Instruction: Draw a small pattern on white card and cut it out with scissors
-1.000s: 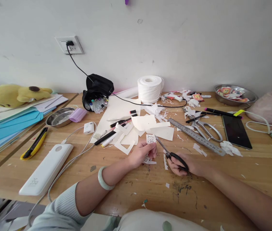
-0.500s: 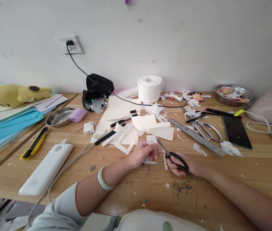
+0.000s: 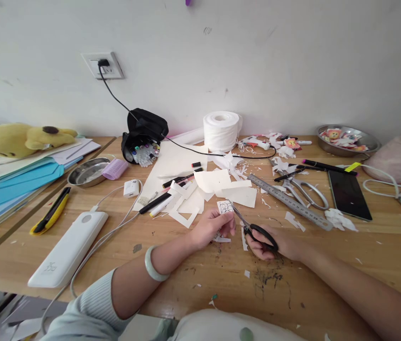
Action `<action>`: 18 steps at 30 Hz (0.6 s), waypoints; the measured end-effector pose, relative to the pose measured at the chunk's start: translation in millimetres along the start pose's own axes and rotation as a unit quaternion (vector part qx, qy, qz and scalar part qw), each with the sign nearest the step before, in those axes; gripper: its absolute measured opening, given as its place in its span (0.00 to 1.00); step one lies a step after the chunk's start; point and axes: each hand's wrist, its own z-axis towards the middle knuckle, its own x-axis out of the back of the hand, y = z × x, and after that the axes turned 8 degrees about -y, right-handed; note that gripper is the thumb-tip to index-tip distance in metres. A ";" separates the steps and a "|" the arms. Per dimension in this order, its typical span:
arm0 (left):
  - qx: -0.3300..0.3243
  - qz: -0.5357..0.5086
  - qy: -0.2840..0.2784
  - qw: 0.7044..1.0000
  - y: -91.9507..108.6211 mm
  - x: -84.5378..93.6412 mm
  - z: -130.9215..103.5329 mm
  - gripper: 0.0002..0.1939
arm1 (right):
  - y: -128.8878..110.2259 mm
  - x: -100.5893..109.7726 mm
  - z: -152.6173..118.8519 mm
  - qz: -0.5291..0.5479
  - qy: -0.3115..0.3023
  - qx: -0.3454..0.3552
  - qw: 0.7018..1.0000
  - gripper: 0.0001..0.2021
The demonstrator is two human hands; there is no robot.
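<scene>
Pinched in my left hand (image 3: 213, 228) is a small piece of paper (image 3: 225, 207) with a black line drawing on it. My right hand (image 3: 267, 244) grips a pair of scissors (image 3: 263, 237) with black handles. Their blade tips reach the right edge of the drawn paper; whether they bite into it is too small to tell. Paper scraps (image 3: 245, 239) lie on the wooden desk (image 3: 200, 284) just below and between the hands. Beyond the hands are cream paper offcuts (image 3: 237, 193) and several markers (image 3: 155, 202).
A steel ruler (image 3: 290, 202) and larger metal scissors (image 3: 308, 192) lie to the right, near a phone (image 3: 349, 194). Leftward are a power bank (image 3: 68, 248) with cables and a yellow utility knife (image 3: 51, 210). At the back stand a white tissue roll (image 3: 221, 131) and a black pen case (image 3: 147, 125).
My left hand and the drawn paper have shifted very slightly to the right, and the paper is turned a little against the blades. My right hand with the scissors is nearly still.
</scene>
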 end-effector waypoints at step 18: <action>0.014 -0.036 -0.002 0.999 1.5 -3.8 0.8 0.20 | 18.2 3.8 1.5 0.075 0.001 0.029 0.997 0.23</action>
